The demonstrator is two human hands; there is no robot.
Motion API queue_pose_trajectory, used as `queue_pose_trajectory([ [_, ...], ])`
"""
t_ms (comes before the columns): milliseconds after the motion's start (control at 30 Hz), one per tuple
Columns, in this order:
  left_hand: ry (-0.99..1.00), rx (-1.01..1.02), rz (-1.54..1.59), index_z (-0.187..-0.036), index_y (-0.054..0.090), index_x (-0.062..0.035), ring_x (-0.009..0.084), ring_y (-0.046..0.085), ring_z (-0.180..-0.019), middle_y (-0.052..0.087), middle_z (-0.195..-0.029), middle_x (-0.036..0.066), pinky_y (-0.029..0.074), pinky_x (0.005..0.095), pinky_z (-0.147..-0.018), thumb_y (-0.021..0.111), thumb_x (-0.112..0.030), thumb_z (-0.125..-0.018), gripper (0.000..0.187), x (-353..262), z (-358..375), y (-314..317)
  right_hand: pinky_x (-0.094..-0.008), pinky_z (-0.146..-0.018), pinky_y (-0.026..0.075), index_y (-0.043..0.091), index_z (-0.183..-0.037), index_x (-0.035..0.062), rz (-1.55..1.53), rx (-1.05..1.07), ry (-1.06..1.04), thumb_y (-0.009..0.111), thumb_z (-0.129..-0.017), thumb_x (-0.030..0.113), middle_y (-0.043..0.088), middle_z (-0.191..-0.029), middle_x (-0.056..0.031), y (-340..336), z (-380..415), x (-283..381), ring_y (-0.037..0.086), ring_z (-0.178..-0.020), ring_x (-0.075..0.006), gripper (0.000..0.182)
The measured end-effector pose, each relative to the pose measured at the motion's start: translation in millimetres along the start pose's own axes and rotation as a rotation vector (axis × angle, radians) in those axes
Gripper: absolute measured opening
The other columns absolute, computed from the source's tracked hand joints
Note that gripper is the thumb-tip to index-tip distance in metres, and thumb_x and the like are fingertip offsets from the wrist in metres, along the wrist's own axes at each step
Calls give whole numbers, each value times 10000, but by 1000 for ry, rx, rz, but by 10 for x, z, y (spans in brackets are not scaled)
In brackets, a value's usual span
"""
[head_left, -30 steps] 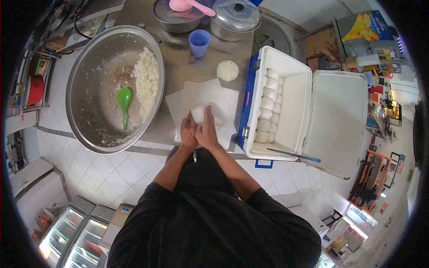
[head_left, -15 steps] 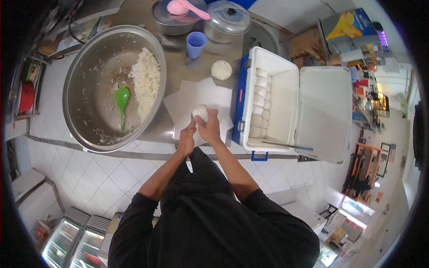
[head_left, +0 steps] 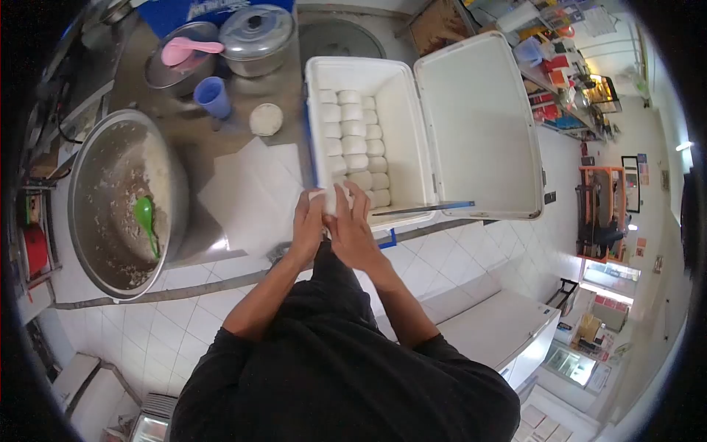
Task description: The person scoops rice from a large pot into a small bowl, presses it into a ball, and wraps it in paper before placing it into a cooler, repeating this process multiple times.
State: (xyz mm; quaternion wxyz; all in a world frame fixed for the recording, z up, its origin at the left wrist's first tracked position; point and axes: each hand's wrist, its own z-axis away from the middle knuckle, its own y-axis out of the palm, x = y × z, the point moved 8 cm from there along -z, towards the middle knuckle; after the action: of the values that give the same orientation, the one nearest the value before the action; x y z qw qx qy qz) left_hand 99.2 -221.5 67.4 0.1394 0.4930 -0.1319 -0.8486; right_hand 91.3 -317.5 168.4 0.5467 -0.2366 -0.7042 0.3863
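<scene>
At the left of the frame, a green plastic spoon lies in the wide grey metal basin; then come white paper sheets. In the centre, left hand and right hand grip together a small white bundle, by the near left corner of the open white-lined cooler. Soft, equal finger pressure should keep its shape; squeezing hard could deform it.

From the person's head, the one view faces forward and steeply down, the left hand and right hand close, near frame centre, the table at upper left; toward the curved, dark edges, detail seems unreliable.
</scene>
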Motion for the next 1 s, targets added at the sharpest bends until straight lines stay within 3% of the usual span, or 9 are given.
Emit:
queue_pose_trajectory([
  [167, 20, 13, -158, -1323, 540, -17, 130, 527, -852, 592, -1019, 69, 474, 313, -755, 445, -346, -1073, 424, 170, -408, 744, -518, -987, 459, 371, -1437, -86, -281, 317, 86, 693, -879, 109, 603, -1173, -300, -359, -288, -1282, 541, -1180, -467, 673],
  [300, 96, -8, -352, -1571, 341, -116, 214, 560, -1235, 564, -1394, 145, 453, 344, -995, 408, -406, -1085, 570, 274, -780, 577, -482, -966, 492, 502, -1319, -23, 25, 456, 151, 726, -852, 144, 663, -1154, -240, -278, -597, -2311, 598, -1161, -430, 544],
  [367, -134, 202, 173, -1634, 226, -226, 346, 355, -1471, 315, -1612, 251, 322, 537, -1167, 298, -645, -1039, 731, -73, -543, 669, -473, -940, 513, 546, -1264, 8, 398, 636, 192, 735, -826, 123, 681, -1150, -222, 46, -599, -2772, 633, -1116, -423, 491],
  [433, -202, 437, 819, -1646, 144, -255, 486, 228, -1508, 225, -1604, 362, 218, 621, -1198, 231, -777, -969, 860, -570, -213, 921, -461, -919, 522, 613, -1218, 35, 388, 883, 157, 788, -795, 119, 683, -1144, -196, 448, -445, -3097, 653, -1079, -404, 465],
  [567, -146, 417, 934, -1649, 127, -287, 545, 263, -1472, 244, -1573, 407, 192, 611, -1201, 232, -866, -888, 962, -900, 68, 985, -442, -918, 528, 669, -1185, 84, 306, 1068, -35, 834, -746, 120, 705, -1124, -142, 1536, 5, -3997, 665, -1080, -360, 470],
  [733, -50, 379, 968, -1652, 111, -269, 553, 239, -1480, 187, -1596, 400, 179, 609, -1208, 228, -858, -898, 964, -964, 239, 836, -444, -936, 527, 685, -1195, 77, 263, 1190, -83, 823, -767, 164, 703, -1165, -170, 1418, -106, -3769, 665, -1113, -339, 458],
  [833, 1, 300, 975, -1652, 111, -271, 551, 219, -1488, 164, -1603, 398, 198, 609, -1205, 222, -852, -906, 952, -903, 372, 495, -464, -941, 523, 679, -1222, 72, 522, 1079, -62, 777, -836, 246, 692, -1179, -212, 1400, -124, -3881, 663, -1118, -356, 435],
  [933, 65, 255, 1037, -1649, 134, -281, 549, 183, -1500, 150, -1601, 405, 216, 628, -1194, 239, -892, -872, 994, -885, 509, 44, -474, -912, 535, 713, -1120, 35, 616, 706, 65, 709, -893, 292, 728, -1108, -170, 1018, -490, -3498, 658, -1089, -355, 343],
  [1000, 82, 318, 1031, -1647, 138, -290, 554, 155, -1505, 140, -1596, 418, 208, 651, -1186, 254, -923, -839, 1033, -1010, 610, -78, -453, -893, 534, 707, -1123, 33, 339, 450, 83, 710, -907, 272, 722, -1102, -174, 518, -867, -2664, 664, -1065, -332, 322],
])
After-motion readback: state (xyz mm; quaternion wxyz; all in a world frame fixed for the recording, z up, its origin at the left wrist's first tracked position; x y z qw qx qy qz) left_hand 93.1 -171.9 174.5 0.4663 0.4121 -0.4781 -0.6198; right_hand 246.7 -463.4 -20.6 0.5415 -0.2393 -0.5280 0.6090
